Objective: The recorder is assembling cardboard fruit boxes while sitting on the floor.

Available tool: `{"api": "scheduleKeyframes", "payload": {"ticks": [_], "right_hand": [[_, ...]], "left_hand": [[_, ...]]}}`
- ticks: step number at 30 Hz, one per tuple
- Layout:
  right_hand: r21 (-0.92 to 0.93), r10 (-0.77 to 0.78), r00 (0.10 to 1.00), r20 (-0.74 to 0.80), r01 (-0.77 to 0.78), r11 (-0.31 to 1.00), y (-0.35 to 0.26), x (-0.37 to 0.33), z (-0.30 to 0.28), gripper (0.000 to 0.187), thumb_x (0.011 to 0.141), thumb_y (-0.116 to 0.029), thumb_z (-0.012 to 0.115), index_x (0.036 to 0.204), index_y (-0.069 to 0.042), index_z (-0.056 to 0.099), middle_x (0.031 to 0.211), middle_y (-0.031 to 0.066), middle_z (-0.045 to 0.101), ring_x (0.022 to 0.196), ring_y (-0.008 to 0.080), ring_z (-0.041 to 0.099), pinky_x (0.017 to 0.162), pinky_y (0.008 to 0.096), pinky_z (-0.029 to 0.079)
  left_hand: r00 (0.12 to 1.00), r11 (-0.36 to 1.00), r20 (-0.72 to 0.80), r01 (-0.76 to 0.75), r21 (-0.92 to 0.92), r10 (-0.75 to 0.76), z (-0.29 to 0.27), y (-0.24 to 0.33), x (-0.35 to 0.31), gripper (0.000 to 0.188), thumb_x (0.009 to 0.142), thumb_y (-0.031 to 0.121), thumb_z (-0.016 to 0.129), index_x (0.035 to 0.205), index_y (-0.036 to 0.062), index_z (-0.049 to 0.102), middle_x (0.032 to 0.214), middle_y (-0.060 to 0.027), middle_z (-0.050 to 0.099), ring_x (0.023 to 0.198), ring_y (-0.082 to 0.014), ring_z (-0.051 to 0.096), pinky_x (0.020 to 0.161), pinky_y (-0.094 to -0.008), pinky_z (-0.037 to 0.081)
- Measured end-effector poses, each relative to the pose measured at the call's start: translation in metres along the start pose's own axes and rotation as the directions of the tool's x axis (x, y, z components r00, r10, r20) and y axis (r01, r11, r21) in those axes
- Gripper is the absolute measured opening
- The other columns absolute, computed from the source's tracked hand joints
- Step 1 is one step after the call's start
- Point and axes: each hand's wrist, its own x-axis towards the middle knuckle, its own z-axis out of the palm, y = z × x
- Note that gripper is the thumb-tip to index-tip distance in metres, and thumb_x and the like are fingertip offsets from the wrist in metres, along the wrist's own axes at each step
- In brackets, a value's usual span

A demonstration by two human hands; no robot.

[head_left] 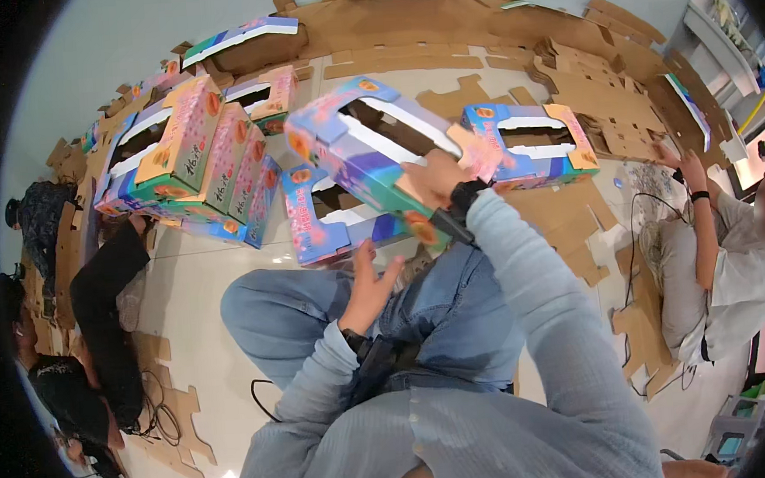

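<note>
Nearest in my view, left fingers [389, 278]: spread, holding nothing. Right fingers [418, 182]: clasping the near right end of a tilted printed carton [349, 160]. Partly beneath it, beyond the left fingers, I list one blue carton [309, 226]. Left of both hands' fingers: stacked cartons [213, 166]. Beyond the right fingers, rightward: another carton [540, 171]. Farthest: brown cardboard [404, 23].

Held box [369, 167] blurred, underside hidden
</note>
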Motion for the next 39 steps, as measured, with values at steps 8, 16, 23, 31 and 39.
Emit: {"api": "scheduleKeyframes", "payload": {"ticks": [8, 16, 23, 31, 39], "right_hand": [[0.658, -0.245, 0.9, 0.362, -0.061, 0.751, -0.051, -0.036, 0.041, 0.076, 0.087, -0.051, 0.056, 0.131, 0.01, 0.04, 0.118, 0.024, 0.059, 0.112, 0.0298, 0.057, 0.093, 0.0354, 0.044], [0.376, -0.13, 0.925, -0.357, 0.27, 0.887, 0.023, 0.007, 0.02, 0.045, 0.083, -0.029, 0.061, 0.111, 0.006, 0.054, 0.106, 0.0268, 0.062, 0.098, 0.0362, 0.062, 0.084, 0.0405, 0.049], [0.706, 0.17, 0.953, -0.252, 0.06, 0.706, 0.098, 0.027, 0.035, 0.047, 0.08, -0.025, 0.062, 0.111, 0.009, 0.052, 0.098, 0.0246, 0.064, 0.089, 0.0313, 0.065, 0.078, 0.0377, 0.051], [0.71, 0.176, 0.977, -0.117, -0.041, 0.703, 0.028, -0.029, 0.096, 0.058, 0.076, -0.029, 0.066, 0.115, 0.01, 0.047, 0.105, 0.0236, 0.06, 0.097, 0.0315, 0.06, 0.084, 0.0363, 0.048], [0.771, -0.324, 0.892, 0.315, -0.041, 0.636, -0.016, -0.1, 0.088, 0.056, 0.096, -0.03, 0.051, 0.139, 0.001, 0.034, 0.124, 0.0124, 0.054, 0.111, 0.0213, 0.052, 0.098, 0.0289, 0.039]], "left_hand": [[0.949, 0.875, 0.07, 0.31, -0.372, -0.307, -0.023, 0.021, 0.004, 0.074, 0.093, 0.039, 0.057, 0.148, 0.0162, 0.014, 0.147, -0.0084, 0.027, 0.129, -0.0247, 0.036, 0.098, -0.0554, 0.033], [0.937, 0.889, 0.064, 0.346, -0.299, -0.343, -0.036, 0.013, 0.021, 0.07, 0.092, 0.037, 0.057, 0.147, 0.0136, 0.02, 0.145, -0.0091, 0.03, 0.127, -0.0262, 0.038, 0.095, -0.0559, 0.035], [0.906, 0.756, 0.098, 0.401, -0.518, -0.413, -0.017, 0.012, 0.041, 0.06, 0.092, 0.038, 0.055, 0.141, 0.022, 0.027, 0.134, -0.0059, 0.04, 0.121, -0.0261, 0.043, 0.092, -0.0579, 0.039], [0.974, 0.925, -0.097, 0.158, -0.345, -0.203, -0.1, -0.031, 0.112, 0.049, 0.088, 0.03, 0.06, 0.13, 0.016, 0.041, 0.118, -0.0059, 0.052, 0.106, -0.0209, 0.051, 0.077, -0.0447, 0.045], [0.786, 0.61, -0.505, 0.213, 0.763, 0.357, -0.139, -0.019, 0.167, 0.059, 0.078, 0.03, 0.066, 0.12, -0.0073, 0.047, 0.127, -0.0259, 0.046, 0.117, -0.0394, 0.045, 0.099, -0.046, 0.037]]}}
